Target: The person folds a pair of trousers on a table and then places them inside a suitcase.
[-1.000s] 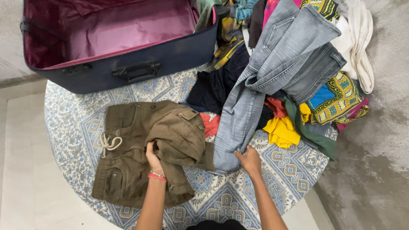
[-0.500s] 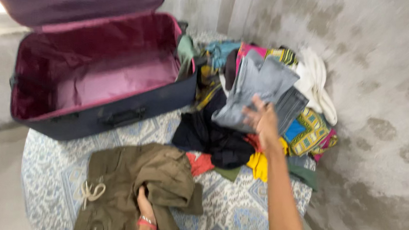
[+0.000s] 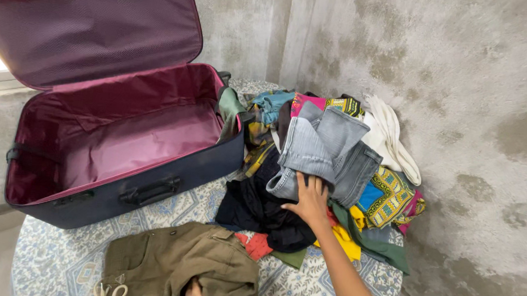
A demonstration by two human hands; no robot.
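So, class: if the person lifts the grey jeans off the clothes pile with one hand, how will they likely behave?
The grey jeans would probably flop and unfold, since they already lie loosely bunched on the clothes pile. Thick denim looks fairly heavy for one hand, the right hand pressing on them. They seem unlikely to slip: the cloth looks rough.

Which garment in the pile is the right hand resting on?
The grey jeans, folded on top of the pile. The right hand lies flat on their lower edge; the black garment and the yellow cloth lie lower, beside it.
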